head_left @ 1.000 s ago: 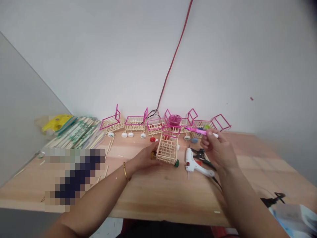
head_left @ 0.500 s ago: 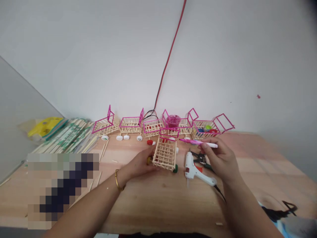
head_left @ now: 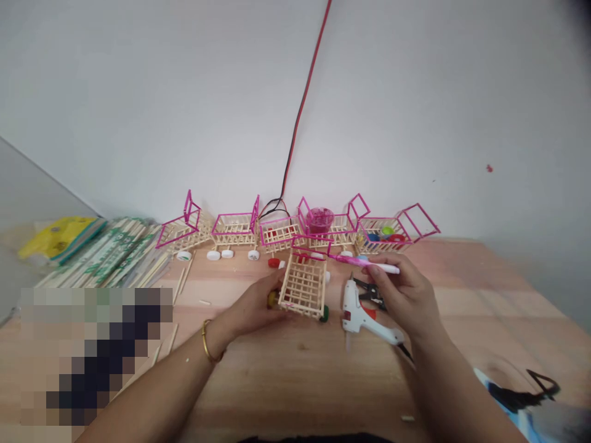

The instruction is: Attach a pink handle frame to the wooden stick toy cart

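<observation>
My left hand [head_left: 256,306] grips the left side of a small cart [head_left: 303,286] made of thin wooden sticks, with bottle-cap wheels, one of them green [head_left: 324,314]. The cart's handle frame at its far end is magenta; its basket is bare wood. Between the fingers of my right hand [head_left: 401,292] is a pink and white marker [head_left: 369,264], pointing left. The marker's tip is by the right end of the magenta handle; whether they touch I cannot tell.
Several similar carts with magenta rims [head_left: 235,224] line the wall, with a cup of magenta paint [head_left: 320,219] among them. A white glue gun [head_left: 357,314] and dark pliers [head_left: 369,293] lie right of the cart. Bundled sticks [head_left: 111,246] and a yellow bag [head_left: 60,240] are at left.
The marker's tip has come nearer the magenta handle of the held cart. The whole view has shifted slightly, and both hands keep their holds.
</observation>
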Action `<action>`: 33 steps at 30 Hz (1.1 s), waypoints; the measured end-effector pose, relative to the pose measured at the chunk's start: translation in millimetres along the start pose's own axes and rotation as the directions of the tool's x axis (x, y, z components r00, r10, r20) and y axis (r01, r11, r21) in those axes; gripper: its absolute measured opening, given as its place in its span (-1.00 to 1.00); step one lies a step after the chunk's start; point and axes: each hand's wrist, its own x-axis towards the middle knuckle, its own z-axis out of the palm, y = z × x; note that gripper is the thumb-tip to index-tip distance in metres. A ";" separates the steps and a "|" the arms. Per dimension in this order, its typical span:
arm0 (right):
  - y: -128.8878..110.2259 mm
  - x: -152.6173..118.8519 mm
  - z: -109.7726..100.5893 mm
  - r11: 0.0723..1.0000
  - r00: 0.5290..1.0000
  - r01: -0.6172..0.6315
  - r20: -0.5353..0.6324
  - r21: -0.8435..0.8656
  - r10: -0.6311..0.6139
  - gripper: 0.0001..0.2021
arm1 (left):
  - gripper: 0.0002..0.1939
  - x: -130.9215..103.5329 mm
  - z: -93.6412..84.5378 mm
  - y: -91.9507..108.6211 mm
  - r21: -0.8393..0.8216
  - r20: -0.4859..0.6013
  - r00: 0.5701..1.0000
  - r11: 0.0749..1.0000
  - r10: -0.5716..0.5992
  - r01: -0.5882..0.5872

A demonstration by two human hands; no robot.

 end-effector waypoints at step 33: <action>-2.6 2.9 0.4 0.972 0.983 0.182 0.004 -0.150 -0.183 -0.90 | -0.30 0.1 -1.4 -1.4 0.076 -0.008 1.000 0.997 0.015 -0.015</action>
